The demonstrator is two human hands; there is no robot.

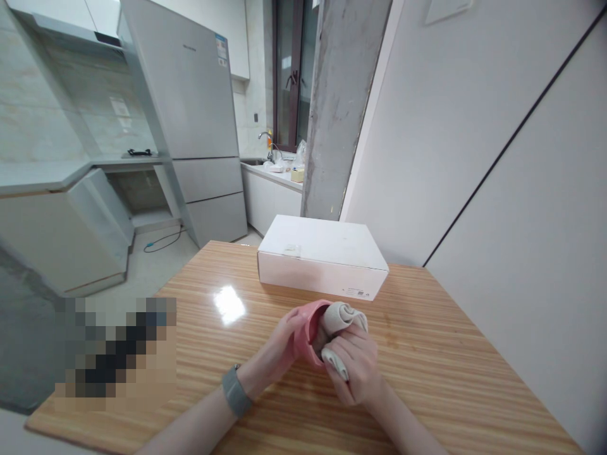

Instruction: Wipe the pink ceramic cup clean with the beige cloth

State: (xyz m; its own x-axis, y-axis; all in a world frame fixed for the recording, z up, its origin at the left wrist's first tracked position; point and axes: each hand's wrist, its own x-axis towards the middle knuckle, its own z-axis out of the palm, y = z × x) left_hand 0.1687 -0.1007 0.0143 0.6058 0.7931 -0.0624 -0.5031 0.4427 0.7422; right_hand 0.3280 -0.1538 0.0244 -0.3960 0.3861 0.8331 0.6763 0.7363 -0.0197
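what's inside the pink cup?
A wad of beige cloth is pushed into the pink plastic cup by the right hand; the left hand grips the cup. The cup's bottom and interior are covered by the cloth, so nothing else shows.

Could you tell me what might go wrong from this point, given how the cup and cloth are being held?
The pink cup is held above the wooden table only by the left hand, so it could slip and drop. The right hand presses a bunched beige cloth into the cup's mouth; a hard push might knock it from that grip. The white box sits just beyond and could get bumped.
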